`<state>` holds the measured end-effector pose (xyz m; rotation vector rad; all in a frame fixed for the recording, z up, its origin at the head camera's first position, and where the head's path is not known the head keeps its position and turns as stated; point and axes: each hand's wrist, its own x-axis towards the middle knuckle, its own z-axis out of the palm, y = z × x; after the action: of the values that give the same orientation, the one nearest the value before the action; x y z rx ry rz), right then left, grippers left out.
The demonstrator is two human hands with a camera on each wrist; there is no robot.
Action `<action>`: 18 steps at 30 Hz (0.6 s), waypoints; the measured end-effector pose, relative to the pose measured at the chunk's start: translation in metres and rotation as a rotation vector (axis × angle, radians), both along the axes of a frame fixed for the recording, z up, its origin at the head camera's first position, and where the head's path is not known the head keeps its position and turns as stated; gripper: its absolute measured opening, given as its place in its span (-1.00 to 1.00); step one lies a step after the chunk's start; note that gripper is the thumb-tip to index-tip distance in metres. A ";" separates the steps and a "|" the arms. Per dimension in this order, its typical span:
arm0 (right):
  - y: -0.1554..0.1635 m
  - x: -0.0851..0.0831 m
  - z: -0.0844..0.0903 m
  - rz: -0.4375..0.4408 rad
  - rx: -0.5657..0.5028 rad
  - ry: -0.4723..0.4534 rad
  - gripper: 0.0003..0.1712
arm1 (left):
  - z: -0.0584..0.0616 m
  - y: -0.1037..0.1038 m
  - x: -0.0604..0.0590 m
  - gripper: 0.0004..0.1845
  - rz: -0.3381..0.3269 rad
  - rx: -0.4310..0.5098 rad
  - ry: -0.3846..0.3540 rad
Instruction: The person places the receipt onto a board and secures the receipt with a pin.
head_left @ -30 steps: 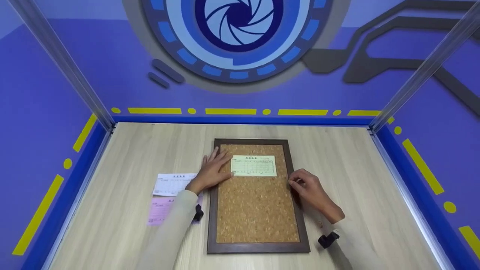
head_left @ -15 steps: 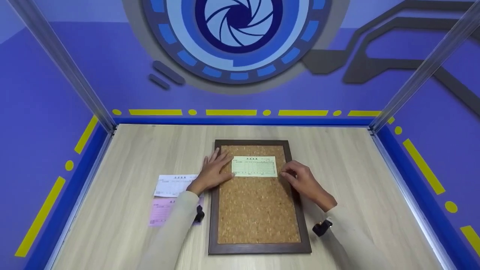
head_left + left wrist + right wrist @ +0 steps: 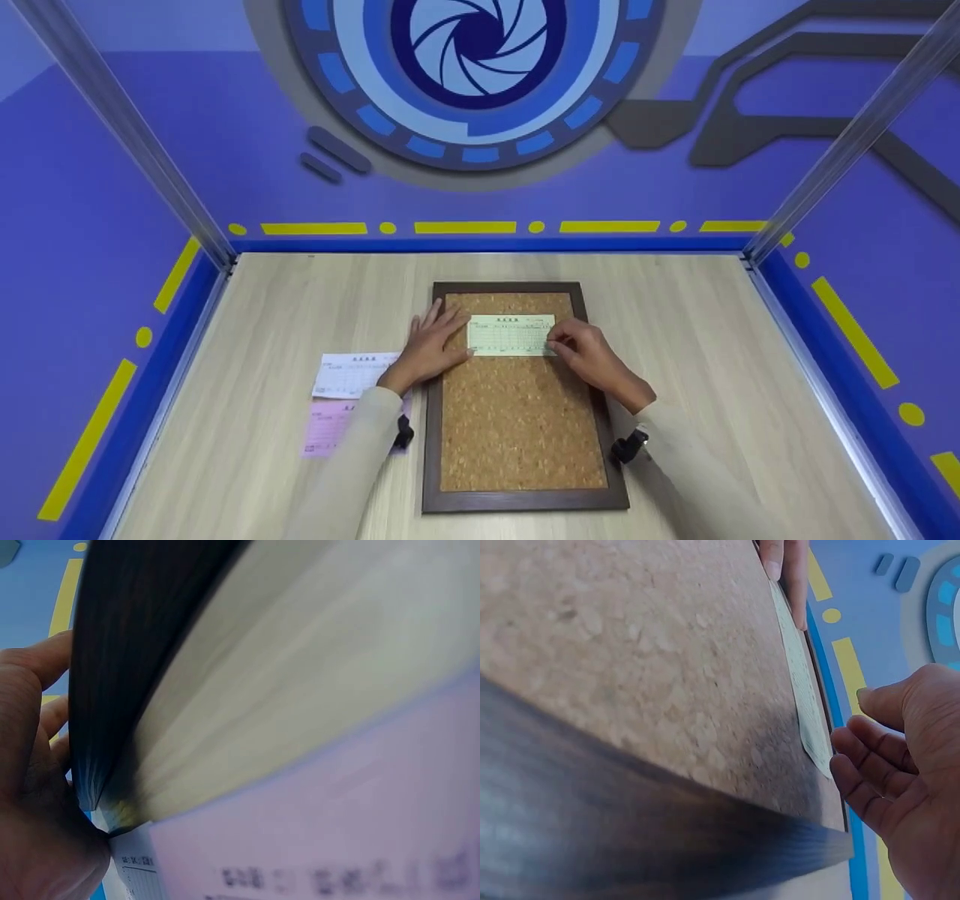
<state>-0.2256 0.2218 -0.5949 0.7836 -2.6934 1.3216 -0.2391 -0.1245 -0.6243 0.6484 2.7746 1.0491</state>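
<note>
A framed cork board (image 3: 525, 427) lies on the table, with a pale green printed slip (image 3: 510, 335) flat across its upper part. Spread over the board's left frame, my left hand (image 3: 431, 349) rests its thumb and fingers by the slip's left edge. My right hand (image 3: 592, 360) is above the slip's right edge, thumb and index finger brought together. Whether something small is between those fingertips cannot be seen. In the right wrist view the right hand (image 3: 915, 765) has curled fingers close to the slip (image 3: 802, 697). The left wrist view shows the left hand (image 3: 37, 765) beside the dark frame (image 3: 127, 652).
Left of the board lie a white printed slip (image 3: 349, 373) and a pink one (image 3: 326, 427), partly under my left forearm. Blue walls (image 3: 480, 202) enclose the back and sides of the wooden table (image 3: 712, 337). Both wrists carry a black device.
My right hand has moved left from the board's right frame to above the green slip's right edge. The left hand stays in place on the board.
</note>
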 end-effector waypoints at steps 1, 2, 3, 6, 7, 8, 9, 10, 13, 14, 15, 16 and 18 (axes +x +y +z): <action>-0.002 -0.001 -0.001 0.003 -0.003 0.007 -0.84 | 0.000 0.000 0.000 -0.18 0.001 0.001 -0.003; -0.003 -0.002 -0.002 0.007 -0.005 0.016 -0.83 | 0.000 0.000 0.000 -0.18 0.002 0.003 -0.002; -0.005 -0.004 -0.003 0.012 -0.008 0.025 -0.83 | 0.000 -0.001 0.000 -0.18 0.004 0.002 -0.001; -0.009 -0.008 -0.005 0.016 -0.022 0.030 -0.82 | 0.000 -0.001 0.000 -0.18 0.008 -0.004 -0.003; -0.011 -0.009 -0.006 0.013 -0.029 0.026 -0.81 | 0.000 -0.001 0.000 -0.18 0.010 -0.007 -0.004; -0.012 -0.011 -0.006 0.008 -0.033 0.016 -0.81 | 0.000 -0.001 0.000 -0.19 0.010 -0.010 -0.002; -0.013 -0.012 -0.006 0.002 -0.035 0.007 -0.81 | 0.001 -0.001 0.000 -0.19 0.011 -0.013 -0.003; -0.014 -0.014 -0.006 -0.006 -0.037 -0.002 -0.80 | 0.001 -0.001 0.000 -0.19 0.011 -0.012 -0.004; -0.017 -0.018 -0.005 -0.023 -0.031 -0.034 -0.83 | 0.002 0.000 0.001 -0.19 0.010 -0.006 -0.005; -0.018 -0.019 -0.006 -0.029 -0.025 -0.044 -0.83 | 0.003 0.000 0.001 -0.19 0.010 -0.002 -0.006; -0.020 -0.020 -0.006 -0.031 -0.019 -0.053 -0.85 | 0.003 0.000 0.001 -0.19 0.010 0.000 -0.006; -0.021 -0.021 -0.006 -0.034 -0.015 -0.063 -0.85 | 0.004 0.000 0.002 -0.19 0.008 0.002 -0.007; -0.024 -0.023 -0.006 -0.034 -0.004 -0.078 -0.88 | 0.003 0.001 0.002 -0.19 0.004 0.010 -0.012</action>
<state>-0.2489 0.1982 -0.6012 0.6966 -2.7496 1.3779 -0.2374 -0.1237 -0.6209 0.6358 2.7640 1.0643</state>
